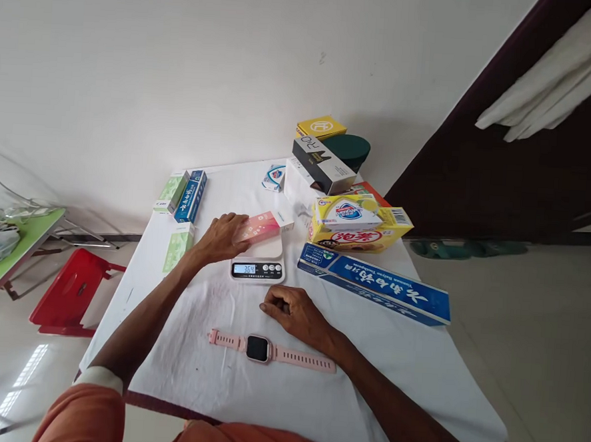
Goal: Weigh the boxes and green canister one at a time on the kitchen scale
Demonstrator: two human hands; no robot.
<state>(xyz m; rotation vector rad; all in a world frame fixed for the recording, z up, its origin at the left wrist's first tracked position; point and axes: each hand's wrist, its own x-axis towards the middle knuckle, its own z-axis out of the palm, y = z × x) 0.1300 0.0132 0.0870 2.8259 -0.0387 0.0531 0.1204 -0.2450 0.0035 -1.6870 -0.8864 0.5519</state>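
My left hand (223, 238) grips the left end of a pink and white carton (261, 229) over the pan of a small white digital scale (258, 272). The scale's lit display reads what looks like 364. Whether the carton's full weight rests on the pan I cannot tell. Loosely curled, my right hand (294, 312) lies on the cloth just in front of the scale, with nothing visible in its fingers. A watch (258, 349) with a pink strap is stretched flat on the cloth nearer to me, below the right hand.
Left on the white-clothed table (193, 335) lie green boxes (178, 247) and a blue toothpaste box (191, 196). To the right are a long blue toothpaste box (376, 286), a yellow pack (385, 234) under a soap box (349, 212), and a black-silver box (323, 164). A red chair (75, 291) stands left.
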